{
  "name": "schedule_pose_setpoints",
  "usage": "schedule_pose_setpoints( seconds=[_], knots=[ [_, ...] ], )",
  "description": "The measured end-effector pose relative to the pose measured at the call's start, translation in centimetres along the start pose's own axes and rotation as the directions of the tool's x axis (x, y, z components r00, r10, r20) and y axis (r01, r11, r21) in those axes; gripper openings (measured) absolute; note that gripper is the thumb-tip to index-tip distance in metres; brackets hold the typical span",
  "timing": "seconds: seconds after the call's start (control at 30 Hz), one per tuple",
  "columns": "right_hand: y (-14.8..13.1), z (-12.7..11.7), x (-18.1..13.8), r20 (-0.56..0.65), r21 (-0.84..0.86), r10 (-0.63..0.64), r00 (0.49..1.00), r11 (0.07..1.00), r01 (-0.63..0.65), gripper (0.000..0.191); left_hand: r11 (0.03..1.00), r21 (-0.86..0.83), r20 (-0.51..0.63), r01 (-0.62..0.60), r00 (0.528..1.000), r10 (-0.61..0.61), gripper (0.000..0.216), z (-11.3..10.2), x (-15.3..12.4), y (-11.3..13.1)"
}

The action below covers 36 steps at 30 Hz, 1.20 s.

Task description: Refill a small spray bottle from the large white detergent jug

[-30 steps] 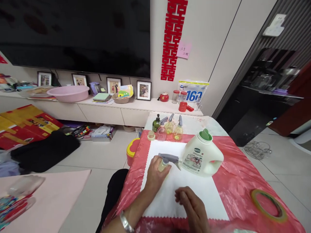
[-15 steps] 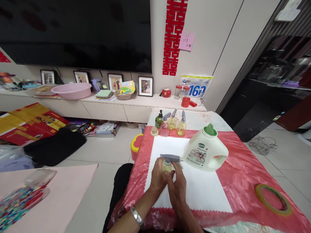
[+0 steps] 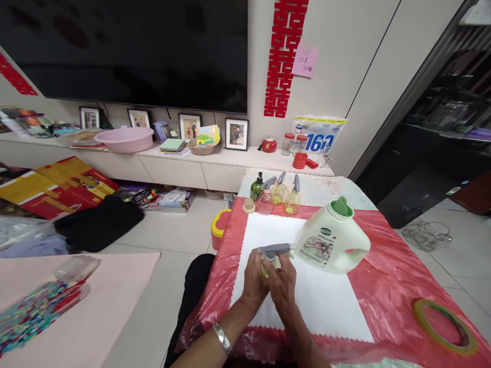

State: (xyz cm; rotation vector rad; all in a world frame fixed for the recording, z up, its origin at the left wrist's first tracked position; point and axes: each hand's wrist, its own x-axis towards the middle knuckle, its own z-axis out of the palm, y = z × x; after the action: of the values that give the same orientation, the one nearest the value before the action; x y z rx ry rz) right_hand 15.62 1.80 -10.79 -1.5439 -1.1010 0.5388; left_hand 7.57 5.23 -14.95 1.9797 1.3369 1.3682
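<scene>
small spray bottle [image 3: 270, 255]: yellowish body, grey trigger head, upright on the white cloth [image 3: 326, 301] near the table's front edge, nozzle pointing at the jug. left hand [image 3: 254, 278]: fingers curled round the bottle's left side, silver bangle [image 3: 222, 338] on the wrist. right hand [image 3: 284, 282]: closed against the bottle's right side, fingertips at its neck just under the trigger head. both hands wrap the bottle body so that most of it is hidden.

white detergent jug [image 3: 333, 239]: green cap, handle to the right, standing just beyond the bottle on the cloth's far right part.

table [image 3: 383, 286]: covered in red plastic sheeting, white cloth laid over the middle.

row of small bottles [image 3: 276, 190]: one dark green pump bottle and three trigger sprayers, at the table's far edge, well apart from the hands.

tape roll [image 3: 445, 333]: green-rimmed ring, flat on the red sheeting at the near right.
</scene>
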Motion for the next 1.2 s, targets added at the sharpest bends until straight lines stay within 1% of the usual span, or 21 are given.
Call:
schedule_pose_setpoints(
  seconds=[0.07, 0.13, 0.2, 0.23, 0.27, 0.33, 0.4, 0.47, 0.5, 0.53, 0.6, 0.73, 0.8, 0.87, 0.93, 1.03, 1.2],
  knots=[
    [-0.5, -1.2, 1.1, 0.152, 0.073, -0.065, 0.986, 0.996, 0.054, 0.043, 1.000, -0.019, 0.007, -0.011, 1.000, 0.011, 0.031, -0.2, 0.0, 0.2],
    [-1.0, -2.3, 2.3, 0.294, 0.145, -0.128, 0.947, 0.986, 0.089, 0.043, 0.999, -0.044, 0.027, -0.015, 0.999, 0.017, 0.038, -0.5, 0.1, 0.5],
    [-1.3, -2.8, 2.9, 0.364, 0.183, -0.159, 0.918, 0.978, 0.097, 0.041, 0.998, -0.056, 0.037, -0.015, 0.999, 0.017, 0.043, -0.6, 0.2, 0.7],
    [-1.3, -2.8, 2.9, 0.364, 0.183, -0.157, 0.918, 0.979, 0.094, 0.039, 0.999, -0.050, 0.037, -0.019, 0.999, 0.021, 0.043, -0.5, 0.1, 0.7],
    [-1.2, -2.7, 2.7, 0.340, 0.173, -0.144, 0.929, 0.981, 0.089, 0.038, 0.999, -0.038, 0.037, -0.027, 0.999, 0.029, 0.041, -0.4, 0.1, 0.7],
    [-0.9, -2.0, 1.9, 0.240, 0.133, -0.100, 0.965, 0.989, 0.070, 0.039, 0.999, -0.013, 0.043, -0.048, 0.998, 0.048, 0.035, -0.2, 0.0, 0.4],
    [-0.6, -1.2, 1.0, 0.124, 0.089, -0.057, 0.991, 0.995, 0.046, 0.037, 0.998, -0.002, 0.051, -0.069, 0.996, 0.069, 0.028, 0.1, -0.1, 0.2],
    [-0.5, -0.7, 0.4, 0.046, 0.060, -0.029, 0.998, 0.998, 0.027, 0.032, 0.997, 0.002, 0.053, -0.080, 0.995, 0.080, 0.024, 0.2, -0.1, 0.2],
    [-0.6, -0.6, 0.3, 0.030, 0.054, -0.025, 0.999, 0.998, 0.023, 0.029, 0.997, 0.004, 0.051, -0.083, 0.995, 0.083, 0.023, 0.1, -0.1, 0.2],
    [-0.8, -0.7, 0.2, 0.031, 0.054, -0.027, 0.999, 0.998, 0.025, 0.027, 0.996, 0.005, 0.048, -0.084, 0.995, 0.084, 0.022, 0.0, 0.0, 0.3],
    [-1.1, -1.3, 0.4, 0.080, 0.078, -0.046, 0.996, 0.996, 0.040, 0.025, 0.997, 0.005, 0.036, -0.077, 0.996, 0.077, 0.024, -0.2, 0.1, 0.5],
    [-1.1, -2.5, 0.9, 0.234, 0.182, -0.106, 0.966, 0.981, 0.063, 0.032, 0.999, -0.006, 0.018, -0.052, 0.998, 0.052, 0.034, -0.4, 0.0, 0.8],
    [-0.8, -2.6, 1.1, 0.257, 0.220, -0.133, 0.957, 0.973, 0.076, 0.037, 0.999, -0.001, 0.020, -0.043, 0.999, 0.043, 0.034, -0.3, 0.0, 0.7],
    [-0.6, -2.3, 1.2, 0.225, 0.228, -0.150, 0.963, 0.969, 0.098, 0.039, 0.999, 0.005, 0.029, -0.041, 0.999, 0.041, 0.032, -0.2, -0.2, 0.6],
    [-0.5, -1.9, 1.3, 0.165, 0.218, -0.151, 0.975, 0.969, 0.114, 0.036, 0.999, 0.003, 0.039, -0.041, 0.998, 0.041, 0.032, -0.1, -0.2, 0.5],
    [-0.6, -1.5, 1.3, 0.114, 0.209, -0.120, 0.986, 0.973, 0.095, 0.030, 0.999, 0.006, 0.051, -0.033, 0.998, 0.033, 0.031, -0.1, -0.3, 0.4],
    [-0.6, -1.5, 0.9, 0.105, 0.233, -0.037, 0.994, 0.972, 0.011, 0.047, 1.000, -0.010, 0.075, -0.029, 0.997, 0.030, 0.035, -0.6, 0.1, 0.7]
  ],
)
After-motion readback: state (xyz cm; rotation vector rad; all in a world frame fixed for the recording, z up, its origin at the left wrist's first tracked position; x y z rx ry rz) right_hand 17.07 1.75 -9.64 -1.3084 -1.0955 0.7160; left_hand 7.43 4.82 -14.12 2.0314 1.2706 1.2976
